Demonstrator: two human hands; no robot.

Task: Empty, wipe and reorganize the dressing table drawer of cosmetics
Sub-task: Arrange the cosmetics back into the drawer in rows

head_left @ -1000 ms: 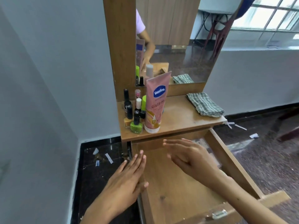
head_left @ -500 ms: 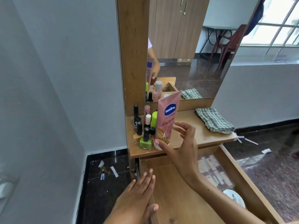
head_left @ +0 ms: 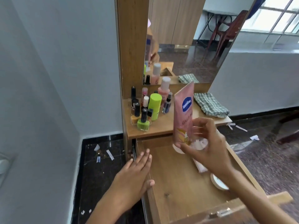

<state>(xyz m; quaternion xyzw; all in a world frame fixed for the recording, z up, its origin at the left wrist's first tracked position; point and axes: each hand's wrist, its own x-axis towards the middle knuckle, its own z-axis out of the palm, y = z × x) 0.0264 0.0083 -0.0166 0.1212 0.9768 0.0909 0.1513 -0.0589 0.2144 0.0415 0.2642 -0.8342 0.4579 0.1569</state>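
While gripping the pink lotion tube upright above the open drawer, right hand, fingers curled round its lower end. Left hand flat on the drawer's left wall, fingers together. Nail polish bottles on the desk.

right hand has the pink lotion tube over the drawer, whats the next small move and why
Probably lower the lotion tube and set it on the bare wood of the drawer. The right hand holds it cap-down just above the open drawer, whose floor is mostly bare apart from a white jar and a packet at the right. The left hand rests on the drawer's left edge, steadying it.
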